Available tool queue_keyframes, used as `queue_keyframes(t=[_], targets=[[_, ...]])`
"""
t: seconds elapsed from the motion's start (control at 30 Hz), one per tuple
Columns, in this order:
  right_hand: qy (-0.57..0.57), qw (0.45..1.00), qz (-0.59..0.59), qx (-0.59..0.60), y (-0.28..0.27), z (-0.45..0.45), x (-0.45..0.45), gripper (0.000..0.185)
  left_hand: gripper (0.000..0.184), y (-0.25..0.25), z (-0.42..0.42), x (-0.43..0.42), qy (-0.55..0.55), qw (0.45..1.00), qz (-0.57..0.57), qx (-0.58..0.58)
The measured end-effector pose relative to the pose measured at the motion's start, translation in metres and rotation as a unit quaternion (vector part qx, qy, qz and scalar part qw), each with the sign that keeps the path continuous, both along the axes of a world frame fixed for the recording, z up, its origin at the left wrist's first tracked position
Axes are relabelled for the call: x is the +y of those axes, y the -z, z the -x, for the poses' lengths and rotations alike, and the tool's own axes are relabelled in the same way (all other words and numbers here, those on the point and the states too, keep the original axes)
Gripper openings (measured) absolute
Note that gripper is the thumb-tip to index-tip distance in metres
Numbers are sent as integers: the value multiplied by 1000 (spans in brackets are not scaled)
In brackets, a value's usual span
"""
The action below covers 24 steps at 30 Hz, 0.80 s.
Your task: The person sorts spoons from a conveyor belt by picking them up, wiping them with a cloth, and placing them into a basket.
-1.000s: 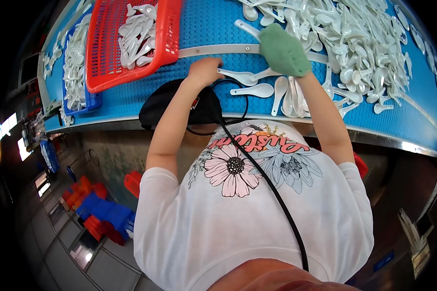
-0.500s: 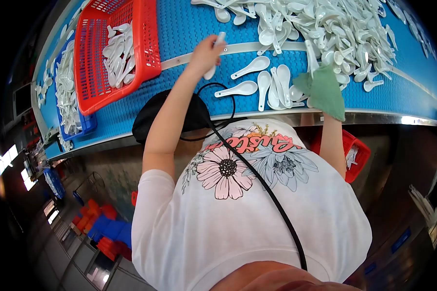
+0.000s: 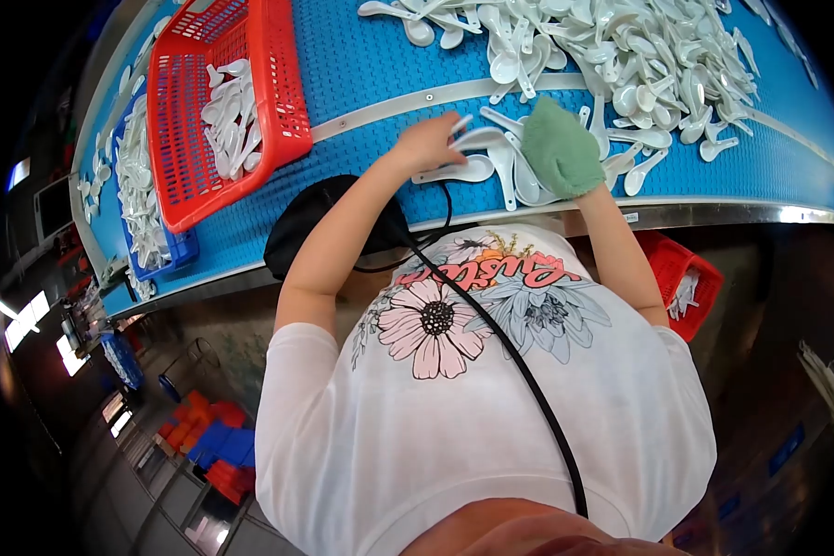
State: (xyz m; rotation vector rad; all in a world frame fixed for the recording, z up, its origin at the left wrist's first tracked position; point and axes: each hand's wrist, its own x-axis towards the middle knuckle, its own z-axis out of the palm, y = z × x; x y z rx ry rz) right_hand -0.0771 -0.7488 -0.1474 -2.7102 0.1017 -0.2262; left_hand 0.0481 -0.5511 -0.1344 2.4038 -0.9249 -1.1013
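Observation:
My left hand (image 3: 431, 144) is bare and closed on the handle end of a white spoon (image 3: 482, 139), low over the blue work surface (image 3: 371, 88). Inside a green cloth mitt, my right hand (image 3: 562, 150) rests over several white spoons near the front edge; its fingers are hidden. A spoon handle (image 3: 499, 119) sticks out from the mitt's left side. Below my left hand lies another white spoon (image 3: 456, 170), its bowl to the right. One spoon (image 3: 503, 169) stands handle toward me, beside others partly under the mitt.
A large heap of white spoons (image 3: 625, 60) covers the back right. At the left are a red basket (image 3: 287, 111) with spoons and a blue basket (image 3: 187, 250) with more. A black bag (image 3: 320, 222) lies at the front edge. A red basket (image 3: 709, 278) with white pieces sits below the edge, right.
My left hand has moved right and down to the spoons near the front edge. My mitted right hand went right, then came back left over the row of spoons.

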Motion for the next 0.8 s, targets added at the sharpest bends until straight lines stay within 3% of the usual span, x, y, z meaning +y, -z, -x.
queue_keyframes(t=[0.07,0.13,0.2,0.27,0.4,0.47,0.63,0.7,0.77,0.8], targets=[[-25,998,-49,1,4,-5,-2,16,45,0,10,2,32,999,-26,6],[-84,996,-28,16,7,-14,-6,16,40,13,20,6,120,989,-62,-62],[-139,990,-7,33,22,-20,-12,17,32,11,22,5,113,989,-78,-49],[-185,975,-12,-125,40,-20,-12,14,29,6,20,6,65,995,-78,-22],[-194,974,62,-95,8,-18,-12,13,38,9,8,10,-51,998,-11,44],[-162,969,184,-5,-23,-17,-14,14,38,18,7,11,-155,982,56,94],[-165,964,207,-38,-24,10,-29,16,29,37,23,9,-101,995,-1,15],[-163,960,224,-46,-17,24,-20,14,28,25,25,2,-112,993,-7,41],[-43,998,1,48,-19,32,6,15,26,15,29,-3,-119,991,-14,66],[-36,998,2,47,-25,29,16,15,30,12,31,-6,-153,977,27,148]])
